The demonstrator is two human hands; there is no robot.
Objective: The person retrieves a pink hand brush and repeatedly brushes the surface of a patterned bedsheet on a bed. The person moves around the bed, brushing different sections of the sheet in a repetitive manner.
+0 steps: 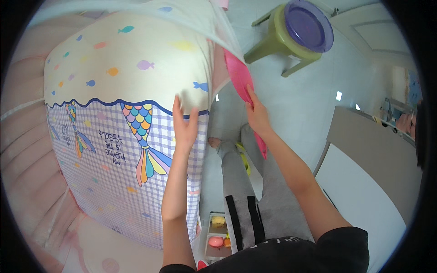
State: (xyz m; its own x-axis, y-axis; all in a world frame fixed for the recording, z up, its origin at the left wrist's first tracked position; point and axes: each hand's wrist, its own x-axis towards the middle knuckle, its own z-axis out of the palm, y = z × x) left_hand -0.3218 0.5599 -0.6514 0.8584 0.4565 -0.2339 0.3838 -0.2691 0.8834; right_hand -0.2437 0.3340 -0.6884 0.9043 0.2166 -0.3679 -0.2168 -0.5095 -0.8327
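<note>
My right hand [258, 114] grips a long, flat, bright pink tool [238, 73], which looks like a bed brush. Its wide end points away from me beside the bed's edge, and its narrow handle end shows below my wrist. Over the bed, my left hand [184, 128] is held with fingers apart and nothing in it; some fingertips are blurred. Beneath it lies a fitted bed sheet [112, 87], cream with coloured fish above and purple check with mermaid tails below. Whether the left hand touches the sheet, I cannot tell.
Sheer white netting [191, 25] hangs across the bed's far end, close to the pink tool. A green plastic stool [276, 41] carries a purple basin [307, 25]. A white-and-grey piece of furniture [362, 170] stands right. Small boxes [218, 250] sit on the floor by the bed.
</note>
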